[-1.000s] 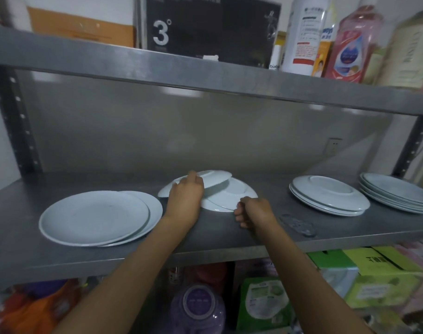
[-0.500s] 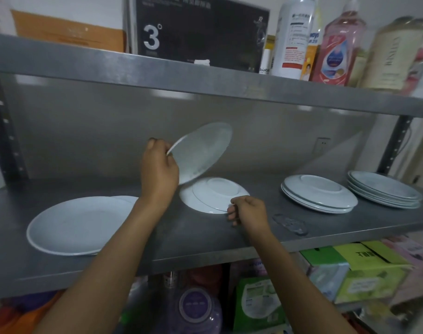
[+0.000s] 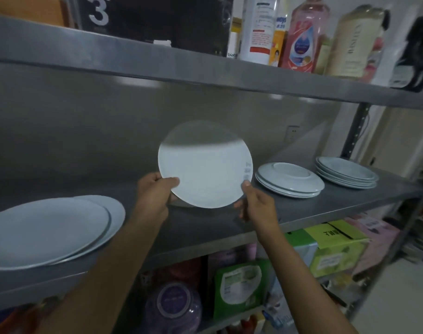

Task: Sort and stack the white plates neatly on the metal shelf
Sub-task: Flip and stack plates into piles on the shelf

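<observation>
A small white plate (image 3: 204,165) is held upright above the metal shelf (image 3: 229,220), its face toward me. My left hand (image 3: 155,196) grips its lower left rim and my right hand (image 3: 256,206) pinches its lower right rim. Two large white plates (image 3: 49,230) lie overlapped at the shelf's left. An upside-down stack of small plates (image 3: 290,179) sits right of centre. Farther right stands another stack of several plates (image 3: 347,172). The plate that lay under the held one is hidden behind it.
The upper shelf (image 3: 205,68) carries a black box (image 3: 157,18) and several bottles (image 3: 304,34). Below the plate shelf are a green package (image 3: 239,285), a purple tub (image 3: 174,302) and a green carton (image 3: 335,247). A shelf post (image 3: 355,133) rises at right.
My left hand lifted the top small plate off the centre pile and turned it upright. My right hand left the shelf and took hold of the plate's right rim.
</observation>
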Available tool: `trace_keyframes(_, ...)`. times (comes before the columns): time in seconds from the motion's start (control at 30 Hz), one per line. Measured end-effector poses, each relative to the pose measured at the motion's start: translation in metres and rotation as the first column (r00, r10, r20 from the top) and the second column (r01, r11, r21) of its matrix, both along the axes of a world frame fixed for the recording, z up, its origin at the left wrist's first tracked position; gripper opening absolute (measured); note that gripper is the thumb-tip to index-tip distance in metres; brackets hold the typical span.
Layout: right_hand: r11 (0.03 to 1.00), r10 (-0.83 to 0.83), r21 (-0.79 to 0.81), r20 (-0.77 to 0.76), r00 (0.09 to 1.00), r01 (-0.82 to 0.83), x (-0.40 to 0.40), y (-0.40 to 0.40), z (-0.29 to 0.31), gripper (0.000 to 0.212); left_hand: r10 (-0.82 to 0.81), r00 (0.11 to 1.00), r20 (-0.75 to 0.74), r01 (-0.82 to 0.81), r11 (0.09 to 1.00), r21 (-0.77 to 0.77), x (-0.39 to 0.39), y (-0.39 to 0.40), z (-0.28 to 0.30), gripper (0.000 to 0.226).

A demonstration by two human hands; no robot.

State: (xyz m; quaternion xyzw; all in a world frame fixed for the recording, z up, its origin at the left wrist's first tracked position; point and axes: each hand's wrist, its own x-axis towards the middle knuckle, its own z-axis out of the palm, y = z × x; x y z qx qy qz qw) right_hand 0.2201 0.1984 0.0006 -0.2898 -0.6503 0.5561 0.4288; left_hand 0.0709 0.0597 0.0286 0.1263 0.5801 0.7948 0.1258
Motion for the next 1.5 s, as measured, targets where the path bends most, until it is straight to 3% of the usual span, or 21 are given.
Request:
trace_keyframes(0.27,0.994,-0.092,0.054,0.012,0.996,0.091,0.041,0.031,-0.011,0.027,-0.184,0.982,0.036,0.184,0.983,-0.005,0.035,0.038,-0.019,0.008)
trace_keyframes(0.4,0.995,-0.092,-0.04,-0.035,0.995,0.091,0.066,0.044,-0.017,0.013,-0.245,0.967,-0.062,0.239,0.966,-0.1,0.054,0.051,-0.028,0.005)
trace_keyframes(0.5,0.99,-0.132,-0.05,-0.007,0.991,0.131,0.084,0.052,-0.022,0.013,-0.305,0.939,-0.157,0.266,0.937,-0.228,0.058,0.059,-0.036,0.022)
trace_keyframes(0.57,0.985,-0.149,-0.086,0.004,0.989,0.148,0.094,0.057,-0.024,0.015,-0.312,0.916,-0.252,0.211,0.909,-0.359,0.059,0.064,-0.042,0.036)
trace_keyframes(0.63,0.981,-0.152,-0.117,0.008,0.988,0.152,0.101,0.063,-0.026,0.023,-0.291,0.863,-0.412,0.05,0.862,-0.505,0.058,0.066,-0.047,0.046)
trace_keyframes(0.77,0.978,-0.168,-0.122,0.037,0.985,0.171,0.109,0.07,-0.037,0.029,-0.29,0.694,-0.659,-0.223,0.783,-0.58,0.049,0.07,-0.056,0.027)
trace_keyframes(0.9,0.976,-0.15,-0.154,0.048,0.987,0.156,0.116,0.076,-0.04,0.027,-0.318,0.552,-0.771,-0.331,0.764,-0.553,0.037,0.076,-0.062,0.008)
trace_keyframes(0.97,0.978,-0.144,-0.143,0.055,0.988,0.15,0.115,0.08,-0.04,0.03,-0.352,0.553,-0.755,-0.354,0.721,-0.596,0.03,0.08,-0.058,0.037)
trace_keyframes(1.03,0.981,-0.131,-0.138,0.069,0.989,0.139,0.114,0.084,-0.041,0.033,-0.388,0.557,-0.734,-0.37,0.676,-0.637,0.027,0.084,-0.055,0.05)
trace_keyframes(1.23,0.988,-0.063,-0.132,0.119,0.991,0.079,0.108,0.088,-0.045,0.03,-0.459,0.519,-0.721,-0.46,0.561,-0.688,0.017,0.09,-0.052,0.057)
trace_keyframes(1.4,0.993,-0.005,-0.115,0.192,0.981,0.028,0.108,0.089,-0.045,0.041,-0.492,0.547,-0.677,-0.47,0.489,-0.735,0.005,0.089,-0.054,0.066)
trace_keyframes(1.5,0.998,0.003,-0.063,0.242,0.97,0.012,0.111,0.092,-0.043,0.05,-0.519,0.544,-0.659,-0.471,0.461,-0.752,0.005,0.09,-0.051,0.06)
